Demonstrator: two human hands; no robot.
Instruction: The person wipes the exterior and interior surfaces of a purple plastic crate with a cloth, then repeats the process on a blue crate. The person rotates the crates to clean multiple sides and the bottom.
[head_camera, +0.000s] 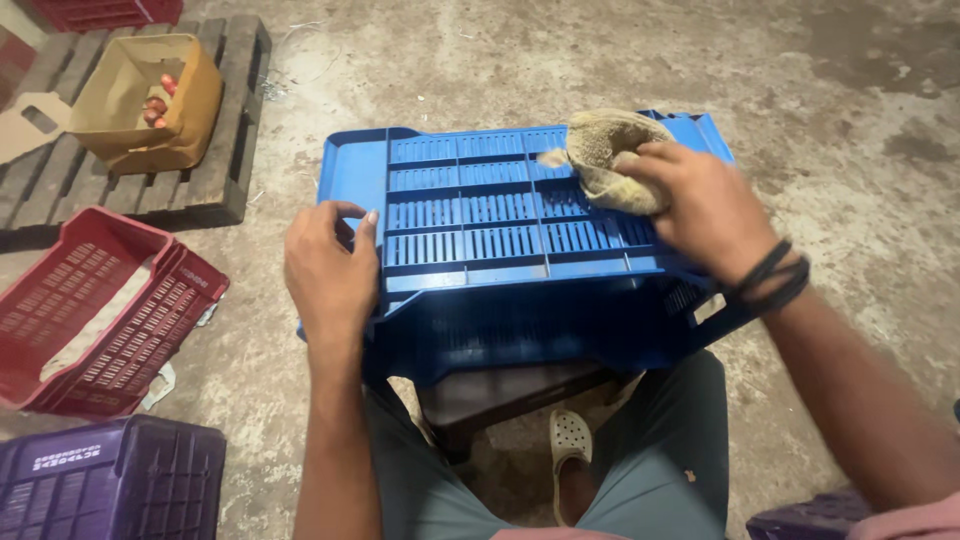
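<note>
concrete floor (560, 60), stained and dusty, carrying everything in view. wooden pallet (200, 170) at the floor's upper left corner, bearing a tilted cardboard box (190, 110) with small red fruits (155, 105) inside. blue slatted plastic crate (480, 215), upturned so that its ribbed base faces the camera, resting in front of the seated person's knees, above a dark low stool (500, 390). red slatted crate (110, 320) lying open near the floor's left edge; purple crate (120, 480) at the lower left corner, another purple piece (810, 520) at the lower right. left hand (330, 270) curled narrowly around the blue crate's left edge, thumb on top. right hand (705, 205), black bands on the wrist, closed over a tan cloth (605, 155) pressed onto the crate's far right corner. pale perforated clog (570, 440) between the knees.
</note>
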